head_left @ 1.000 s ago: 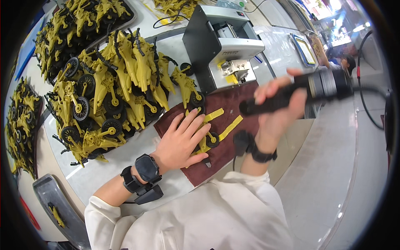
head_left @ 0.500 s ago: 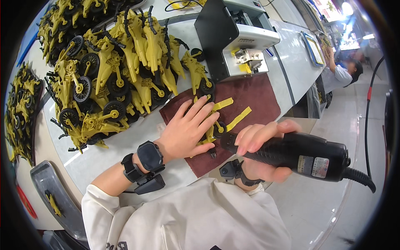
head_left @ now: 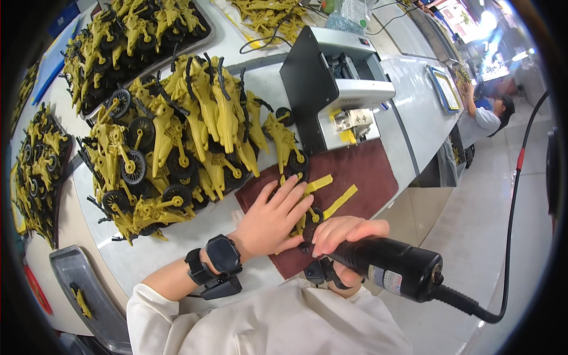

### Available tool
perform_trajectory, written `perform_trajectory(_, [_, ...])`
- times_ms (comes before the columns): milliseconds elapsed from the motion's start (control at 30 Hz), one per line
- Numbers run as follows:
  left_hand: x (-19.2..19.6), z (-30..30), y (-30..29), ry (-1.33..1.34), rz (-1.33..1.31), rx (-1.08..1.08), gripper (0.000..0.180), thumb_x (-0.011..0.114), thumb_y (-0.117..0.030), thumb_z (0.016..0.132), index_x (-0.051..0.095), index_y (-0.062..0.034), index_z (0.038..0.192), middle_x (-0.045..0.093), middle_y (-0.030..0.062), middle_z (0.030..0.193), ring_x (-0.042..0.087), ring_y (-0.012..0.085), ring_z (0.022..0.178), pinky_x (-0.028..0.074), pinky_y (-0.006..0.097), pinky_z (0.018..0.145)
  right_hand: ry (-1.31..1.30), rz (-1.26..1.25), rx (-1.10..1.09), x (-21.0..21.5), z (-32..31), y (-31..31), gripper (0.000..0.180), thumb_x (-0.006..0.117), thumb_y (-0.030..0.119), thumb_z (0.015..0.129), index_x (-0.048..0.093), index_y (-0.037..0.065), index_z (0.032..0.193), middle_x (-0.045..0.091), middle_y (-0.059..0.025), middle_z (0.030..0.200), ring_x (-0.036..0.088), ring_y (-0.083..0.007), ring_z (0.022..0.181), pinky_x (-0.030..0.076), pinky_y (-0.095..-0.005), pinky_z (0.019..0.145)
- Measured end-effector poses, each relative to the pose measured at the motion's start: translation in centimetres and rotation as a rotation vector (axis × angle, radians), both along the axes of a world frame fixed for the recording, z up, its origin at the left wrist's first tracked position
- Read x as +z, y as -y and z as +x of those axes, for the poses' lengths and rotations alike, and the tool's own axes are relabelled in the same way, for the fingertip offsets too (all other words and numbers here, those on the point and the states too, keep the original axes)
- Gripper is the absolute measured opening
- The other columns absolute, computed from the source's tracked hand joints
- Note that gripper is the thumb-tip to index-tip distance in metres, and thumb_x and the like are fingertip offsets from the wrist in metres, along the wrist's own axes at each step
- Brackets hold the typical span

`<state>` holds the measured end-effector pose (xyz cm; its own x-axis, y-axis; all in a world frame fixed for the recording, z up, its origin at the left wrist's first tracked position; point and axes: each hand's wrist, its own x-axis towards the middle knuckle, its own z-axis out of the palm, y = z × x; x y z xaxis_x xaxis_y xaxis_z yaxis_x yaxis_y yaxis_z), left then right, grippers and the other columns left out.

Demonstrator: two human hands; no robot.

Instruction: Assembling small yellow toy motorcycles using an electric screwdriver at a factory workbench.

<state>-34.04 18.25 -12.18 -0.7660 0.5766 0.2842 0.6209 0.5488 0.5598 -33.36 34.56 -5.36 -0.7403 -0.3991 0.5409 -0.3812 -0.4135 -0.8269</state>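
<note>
My left hand [head_left: 269, 216] lies flat with its fingers stretched over a yellow toy motorcycle [head_left: 312, 216] with black wheels, covering most of it. The toy rests on a maroon cloth [head_left: 373, 171]. My right hand [head_left: 344, 236] is wrapped round a black corded electric screwdriver [head_left: 393, 263], whose front end points down at the toy beside my left thumb; its tip is hidden. Two yellow strips [head_left: 340, 201] stick out past the toy on the cloth.
A big heap of yellow toy motorcycles [head_left: 171, 136] stands left of the cloth, with further piles behind and far left. A black-and-white machine [head_left: 349, 89] stands behind. A grey tray [head_left: 89, 296] is at lower left. The tool's cord [head_left: 509, 248] loops right. A person [head_left: 482, 118] sits farther off.
My right hand has brought the screwdriver left and lower, closer to the toy and my left thumb. The view has shifted a little; my left hand stays on the toy.
</note>
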Motion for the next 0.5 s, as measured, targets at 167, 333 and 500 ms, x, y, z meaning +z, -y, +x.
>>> perform_trajectory(167, [0.3,0.0,-0.1,0.021,-0.092,0.009,0.074,0.065,-0.044,0.069,0.044,-0.0062,0.13,0.039,0.0173,0.137,0.032,0.0352,0.131,0.027,0.05,0.103,-0.079,-0.242,0.062,0.6,-2.0,-1.4,0.056,0.074,0.02,0.077,0.037,0.001,0.116,0.06,-0.0179,0.083,0.061,-0.0276,0.064,0.052,-0.0434,0.062])
perform_trajectory(333, [0.7,-0.4,-0.3,0.093,-0.143,0.003,0.065,0.059,-0.046,0.076,0.047,-0.0082,0.128,0.041,0.0146,0.136,0.033,0.0312,0.131,0.028,0.048,0.102,0.007,-0.473,-0.412,3.2,-5.4,-5.3,0.055,0.055,0.044,0.087,0.037,0.003,0.12,0.053,-0.0098,0.07,0.052,-0.0229,0.048,0.045,-0.0356,0.049])
perform_trajectory(500, [0.8,-1.0,-0.1,0.099,-0.2,-0.045,0.062,0.051,-0.055,0.084,0.048,-0.0141,0.13,0.047,0.0102,0.132,0.042,0.0301,0.125,0.032,0.047,0.099,0.405,-0.659,-0.344,-1.7,-10.9,-10.3,0.062,0.053,0.048,0.088,0.037,0.002,0.127,0.044,-0.0075,0.07,0.042,-0.019,0.052,0.036,-0.0351,0.058])
